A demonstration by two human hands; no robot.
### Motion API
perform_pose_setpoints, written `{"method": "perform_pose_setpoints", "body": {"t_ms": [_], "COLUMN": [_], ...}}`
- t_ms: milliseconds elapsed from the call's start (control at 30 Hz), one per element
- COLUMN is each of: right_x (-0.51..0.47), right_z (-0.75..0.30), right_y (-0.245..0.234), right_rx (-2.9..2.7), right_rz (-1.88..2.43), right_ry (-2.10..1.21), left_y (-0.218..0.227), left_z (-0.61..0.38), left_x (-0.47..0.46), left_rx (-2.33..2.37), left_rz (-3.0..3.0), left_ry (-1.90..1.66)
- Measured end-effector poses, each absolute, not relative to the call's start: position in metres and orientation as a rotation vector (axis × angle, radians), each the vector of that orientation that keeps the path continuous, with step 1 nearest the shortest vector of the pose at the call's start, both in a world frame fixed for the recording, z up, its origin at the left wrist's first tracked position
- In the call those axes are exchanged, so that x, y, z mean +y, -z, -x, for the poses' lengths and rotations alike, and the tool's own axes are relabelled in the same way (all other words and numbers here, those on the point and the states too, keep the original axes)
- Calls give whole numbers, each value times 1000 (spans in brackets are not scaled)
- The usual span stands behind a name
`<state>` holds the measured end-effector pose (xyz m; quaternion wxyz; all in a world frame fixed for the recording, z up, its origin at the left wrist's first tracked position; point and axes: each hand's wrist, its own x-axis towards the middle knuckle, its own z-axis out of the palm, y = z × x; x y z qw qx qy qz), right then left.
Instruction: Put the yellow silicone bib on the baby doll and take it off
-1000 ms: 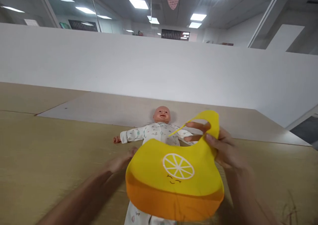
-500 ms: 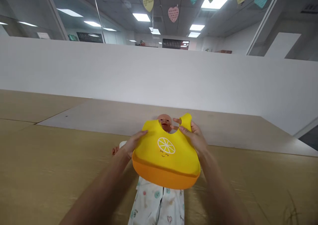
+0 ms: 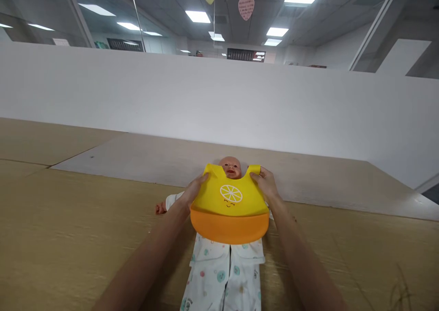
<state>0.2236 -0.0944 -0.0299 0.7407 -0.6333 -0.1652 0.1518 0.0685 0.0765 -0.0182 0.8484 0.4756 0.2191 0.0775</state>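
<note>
A baby doll (image 3: 232, 166) in a white printed sleepsuit lies on its back on the wooden table (image 3: 61, 228), head away from me. A yellow bib (image 3: 229, 206) with a lemon-slice face and an orange catch pocket rests over the doll's chest, its neck cut-out just under the chin. My left hand (image 3: 195, 190) grips the bib's left neck strap. My right hand (image 3: 265, 183) is closed on the right strap. Both forearms reach in from the bottom edge.
A paler board (image 3: 144, 158) lies across the table under the doll's head. A white partition wall (image 3: 206, 100) runs behind it. Paper hearts (image 3: 246, 7) hang from the ceiling. The table's right edge drops away at the far right.
The bib has moved away from me and down onto the doll's chest. My left hand, earlier under the bib, now grips the left strap; the doll's face shows above the neckline.
</note>
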Motion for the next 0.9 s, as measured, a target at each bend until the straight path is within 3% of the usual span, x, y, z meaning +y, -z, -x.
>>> {"method": "perform_pose_setpoints", "body": {"t_ms": [367, 900], "right_x": [-87, -87], "right_z": [-229, -233], "right_y": [65, 71], "right_rx": [-382, -239], "right_rz": [1531, 1652], "right_ry": [-387, -290], "left_y": [40, 55], "left_z": [-75, -80], "left_x": [94, 110], "left_rx": [510, 716], "left_rz": [-1124, -1766], "left_ry": [-208, -540]}}
